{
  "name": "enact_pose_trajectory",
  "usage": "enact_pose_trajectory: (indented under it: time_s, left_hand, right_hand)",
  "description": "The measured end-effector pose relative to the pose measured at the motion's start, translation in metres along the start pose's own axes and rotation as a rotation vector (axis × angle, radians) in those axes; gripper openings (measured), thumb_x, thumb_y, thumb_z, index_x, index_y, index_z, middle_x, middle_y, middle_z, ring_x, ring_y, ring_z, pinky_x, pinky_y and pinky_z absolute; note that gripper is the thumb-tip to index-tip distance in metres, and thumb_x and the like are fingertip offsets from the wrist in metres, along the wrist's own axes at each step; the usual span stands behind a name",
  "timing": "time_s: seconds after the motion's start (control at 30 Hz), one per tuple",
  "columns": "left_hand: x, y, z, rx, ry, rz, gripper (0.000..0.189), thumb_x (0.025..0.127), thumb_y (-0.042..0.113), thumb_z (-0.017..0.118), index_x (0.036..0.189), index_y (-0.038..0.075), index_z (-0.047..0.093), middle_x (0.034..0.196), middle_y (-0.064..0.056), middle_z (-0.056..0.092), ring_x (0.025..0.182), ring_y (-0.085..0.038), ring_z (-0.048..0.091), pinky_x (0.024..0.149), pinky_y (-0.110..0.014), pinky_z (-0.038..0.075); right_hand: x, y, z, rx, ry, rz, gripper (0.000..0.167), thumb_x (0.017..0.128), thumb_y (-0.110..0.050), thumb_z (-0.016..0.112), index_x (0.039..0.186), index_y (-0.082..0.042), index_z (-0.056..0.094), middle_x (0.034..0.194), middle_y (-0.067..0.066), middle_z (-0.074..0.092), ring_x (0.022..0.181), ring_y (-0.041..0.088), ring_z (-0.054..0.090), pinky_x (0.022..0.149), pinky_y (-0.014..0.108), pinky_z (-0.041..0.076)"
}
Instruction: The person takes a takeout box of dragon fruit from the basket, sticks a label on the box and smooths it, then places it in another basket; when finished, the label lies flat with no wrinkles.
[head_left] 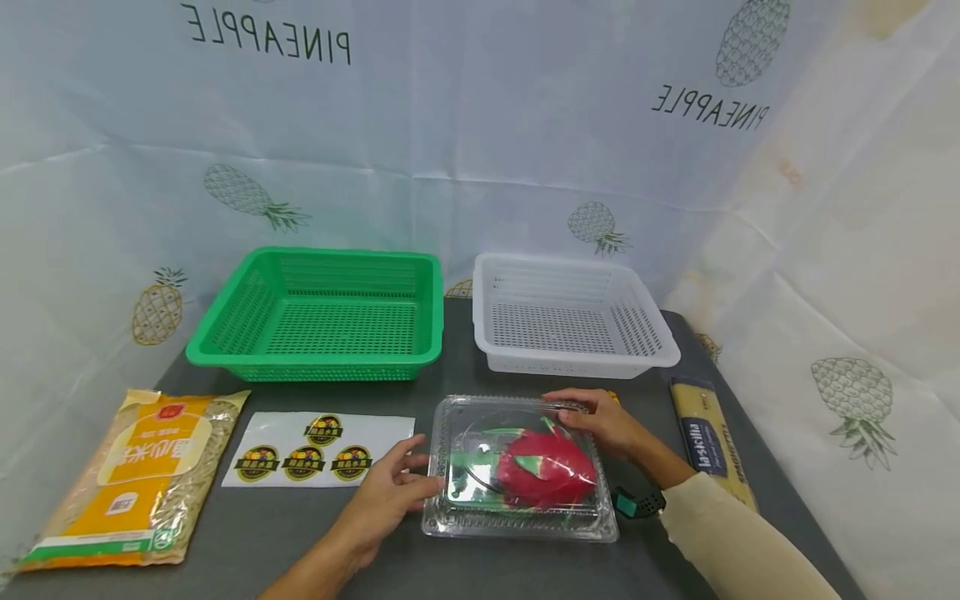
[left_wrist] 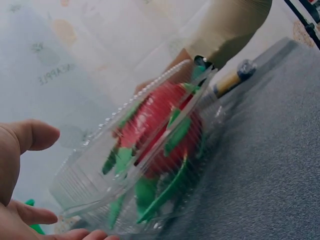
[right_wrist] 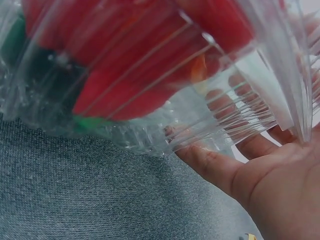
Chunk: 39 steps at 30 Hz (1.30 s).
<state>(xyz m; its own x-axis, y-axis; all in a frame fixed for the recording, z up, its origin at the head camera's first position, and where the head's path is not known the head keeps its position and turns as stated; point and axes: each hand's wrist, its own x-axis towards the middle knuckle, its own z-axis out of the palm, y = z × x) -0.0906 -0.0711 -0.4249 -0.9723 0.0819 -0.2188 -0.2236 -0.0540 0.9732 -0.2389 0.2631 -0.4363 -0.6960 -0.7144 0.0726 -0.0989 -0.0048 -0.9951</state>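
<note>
A clear plastic clamshell box (head_left: 465, 521) lies on the table in front of me, with a red dragon fruit (head_left: 551, 471) with green scales inside. My right hand (head_left: 603, 421) grips the box's far right corner; in the right wrist view, thumb and fingers (right_wrist: 210, 165) stand on different sides of its ribbed wall. At the box's left side is my left hand (head_left: 390, 483), its fingers spread and the thumb at the edge in the head view. The left wrist view shows the left thumb (left_wrist: 40, 135) and fingers apart, the box tilted in that view.
Behind stand a green basket (head_left: 315, 360) and a white basket (head_left: 570, 360). On the left lie a bag of grain (head_left: 135, 483) and a white sheet with round stickers (head_left: 300, 450). A spaghetti pack (head_left: 708, 437) lies by the right edge.
</note>
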Motion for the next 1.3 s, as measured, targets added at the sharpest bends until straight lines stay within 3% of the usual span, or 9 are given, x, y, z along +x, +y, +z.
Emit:
enact_pose_trajectory:
  time_s: [0.23,0.43,0.6,0.8,1.0,1.3]
  left_hand:
    - [-0.006,0.011,-0.008,-0.018,0.065,0.051,0.066,0.083,0.006,0.071,0.143,0.002,0.043,0.129,-0.022,0.051,0.096,-0.025,0.06,0.077,-0.043,0.05]
    - [-0.009,0.018,-0.017,-0.024,0.117,0.118,0.063,0.083,0.0,0.068,0.141,0.001,0.044,0.128,-0.021,0.052,0.094,-0.023,0.06,0.075,-0.038,0.05]
    - [-0.009,0.022,-0.026,-0.015,0.15,0.131,0.06,0.085,-0.001,0.066,0.141,0.001,0.043,0.129,-0.022,0.051,0.095,-0.021,0.06,0.077,-0.034,0.051]
    - [-0.008,0.025,-0.041,0.081,0.208,0.157,0.061,0.089,0.004,0.067,0.144,0.005,0.04,0.132,-0.017,0.05,0.106,-0.025,0.055,0.08,-0.028,0.048]
    - [-0.003,0.023,-0.058,0.222,0.3,0.229,0.062,0.089,0.006,0.068,0.144,0.004,0.041,0.131,-0.013,0.052,0.111,-0.028,0.051,0.08,-0.02,0.045]
    - [0.001,0.02,-0.073,0.267,0.371,0.276,0.059,0.091,0.006,0.066,0.144,0.002,0.041,0.131,-0.015,0.051,0.112,-0.027,0.049,0.078,-0.015,0.043]
  right_hand:
    - [-0.001,-0.001,0.001,-0.011,0.013,0.021,0.04,0.097,-0.005,0.055,0.131,0.015,0.047,0.12,0.019,0.059,0.099,0.031,0.063,0.077,0.047,0.053]
    - [-0.001,0.001,0.0,-0.007,0.01,0.019,0.039,0.098,-0.005,0.054,0.132,0.014,0.047,0.12,0.017,0.06,0.101,0.031,0.063,0.078,0.048,0.052]
    - [-0.002,0.002,-0.001,-0.008,0.008,0.018,0.04,0.098,-0.006,0.054,0.132,0.013,0.048,0.119,0.016,0.06,0.1,0.031,0.063,0.077,0.048,0.052]
    - [-0.002,0.003,-0.002,0.014,-0.005,0.015,0.04,0.098,-0.007,0.054,0.132,0.011,0.048,0.119,0.017,0.06,0.1,0.032,0.063,0.077,0.05,0.052]
    - [-0.002,0.003,-0.002,0.039,-0.015,0.009,0.039,0.098,-0.006,0.054,0.132,0.011,0.049,0.119,0.016,0.061,0.1,0.033,0.064,0.077,0.05,0.052]
    - [-0.002,0.003,-0.002,0.035,-0.019,-0.017,0.039,0.098,-0.004,0.053,0.132,0.012,0.048,0.12,0.015,0.061,0.101,0.032,0.063,0.078,0.049,0.052]
